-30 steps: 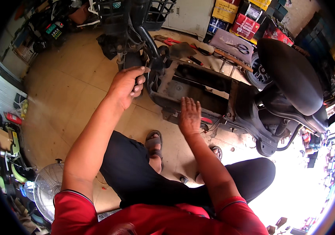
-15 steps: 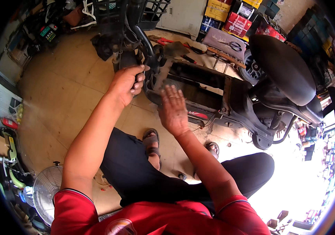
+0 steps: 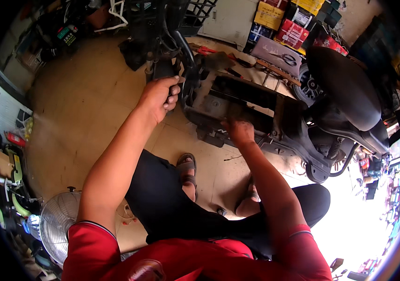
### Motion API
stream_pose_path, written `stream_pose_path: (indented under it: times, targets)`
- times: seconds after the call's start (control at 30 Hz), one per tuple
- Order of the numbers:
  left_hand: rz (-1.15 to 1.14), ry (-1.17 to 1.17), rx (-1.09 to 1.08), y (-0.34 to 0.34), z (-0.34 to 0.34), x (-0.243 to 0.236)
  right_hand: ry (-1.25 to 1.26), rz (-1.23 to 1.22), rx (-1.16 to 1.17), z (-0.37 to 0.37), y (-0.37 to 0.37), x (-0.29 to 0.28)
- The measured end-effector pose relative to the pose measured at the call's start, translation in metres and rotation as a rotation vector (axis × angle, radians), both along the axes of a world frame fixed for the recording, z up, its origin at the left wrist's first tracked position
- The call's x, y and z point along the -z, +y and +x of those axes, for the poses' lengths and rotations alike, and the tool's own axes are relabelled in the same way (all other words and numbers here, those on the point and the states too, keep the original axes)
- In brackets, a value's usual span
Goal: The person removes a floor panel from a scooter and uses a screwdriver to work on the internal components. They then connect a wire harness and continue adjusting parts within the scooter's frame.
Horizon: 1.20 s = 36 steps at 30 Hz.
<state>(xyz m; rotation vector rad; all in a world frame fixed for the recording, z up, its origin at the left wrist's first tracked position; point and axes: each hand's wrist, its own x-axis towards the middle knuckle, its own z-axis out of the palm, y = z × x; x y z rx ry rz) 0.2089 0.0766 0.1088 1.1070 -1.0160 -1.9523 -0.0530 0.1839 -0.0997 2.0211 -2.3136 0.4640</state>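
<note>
My left hand [image 3: 160, 99] is closed in front of the scooter's front end, fingers curled and thumb on top. What it holds, if anything, is too small or hidden to make out. Beside the open floor compartment [image 3: 243, 89] of the black electric scooter [image 3: 299, 136], my right hand [image 3: 241, 132] reaches over the near edge of the frame. Blur and shadow hide its fingers. The scooter's dark seat [image 3: 345, 89] rises at the right, and its front tube [image 3: 181, 47] stands at the upper middle.
Behind the scooter, scissors [image 3: 285, 59] lie on a grey cushion [image 3: 270, 49]. Red-handled pliers [image 3: 204, 49] rest on the tiled floor [image 3: 83, 112]. Stacked boxes [image 3: 291, 33] stand at the back, a wire-cage fan [image 3: 59, 222] at the lower left. A basket [image 3: 194, 16] hangs at the scooter's front.
My right hand has moved right and down from the front of the floor frame to its near edge, no longer held flat. My left hand stays closed. The view has shifted slightly.
</note>
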Motion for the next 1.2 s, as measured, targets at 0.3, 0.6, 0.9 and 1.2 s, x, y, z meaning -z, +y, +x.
stream_pose_path:
  times: [0.3, 0.6, 0.9, 1.2]
  targets:
    - [0.003, -0.008, 0.066, 0.006, -0.027, 0.001, 0.109, 0.008, 0.047, 0.058, -0.055, 0.021]
    - [0.050, -0.078, 0.154, 0.004, -0.020, 0.012, 0.608, 0.480, -0.168, -0.068, 0.066, -0.046]
    - [0.105, -0.078, 0.281, 0.015, -0.056, 0.017, 0.229, 0.181, -0.448, -0.136, 0.134, -0.139]
    - [0.166, -0.086, 0.239, 0.010, -0.061, 0.024, 0.435, 0.058, -0.618, -0.116, 0.113, -0.085]
